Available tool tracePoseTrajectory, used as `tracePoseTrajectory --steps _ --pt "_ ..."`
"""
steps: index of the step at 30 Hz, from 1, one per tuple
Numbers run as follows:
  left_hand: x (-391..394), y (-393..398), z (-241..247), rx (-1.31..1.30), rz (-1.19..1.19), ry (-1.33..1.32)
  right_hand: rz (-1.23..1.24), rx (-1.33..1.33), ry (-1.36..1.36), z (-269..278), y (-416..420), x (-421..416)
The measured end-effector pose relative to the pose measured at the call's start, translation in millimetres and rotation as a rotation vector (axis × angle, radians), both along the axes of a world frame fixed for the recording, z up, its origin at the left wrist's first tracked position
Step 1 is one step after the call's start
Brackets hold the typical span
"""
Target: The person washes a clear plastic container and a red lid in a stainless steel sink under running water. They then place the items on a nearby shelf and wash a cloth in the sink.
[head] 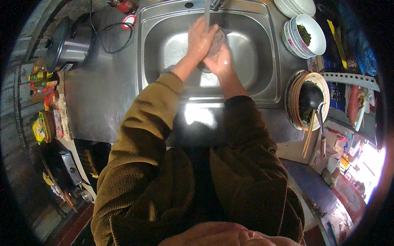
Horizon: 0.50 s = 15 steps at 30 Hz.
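Note:
Water runs from the faucet (218,3) at the top of the stainless steel sink (252,70). Under the stream, my left hand (200,40) lies over a wet grey cloth (217,43), its fingers pointing towards the faucet. From the other side my right hand (221,60) cups the same cloth, palm up, so that it is pressed between both hands. The fingers of my right hand are mostly hidden behind the cloth. Both hands are wet and held above the basin, with the drain partly hidden below them.
Right of the sink stand stacked bowls (320,33), the top one holding greens, and stacked plates (295,101) with a black ladle (311,93) and chopsticks (309,133). To the left are a lidded pot (74,46), a black cable (106,50) and a red-rimmed jar lid (128,21).

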<state>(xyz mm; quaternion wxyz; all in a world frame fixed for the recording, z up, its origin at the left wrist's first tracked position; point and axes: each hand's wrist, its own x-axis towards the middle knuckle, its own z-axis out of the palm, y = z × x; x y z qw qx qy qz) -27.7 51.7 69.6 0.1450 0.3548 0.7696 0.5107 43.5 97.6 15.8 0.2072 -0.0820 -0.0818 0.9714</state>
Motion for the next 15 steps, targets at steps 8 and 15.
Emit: tracePoseTrajectory --steps 8,15 --pt "62.7 -20.1 -42.6 0.091 0.075 0.01 -0.155 0.187 -0.169 -19.4 21.4 12.0" --pt "-4.9 -6.2 -22.2 0.185 0.042 0.449 -0.011 -0.191 -0.03 22.2 -4.5 8.5"
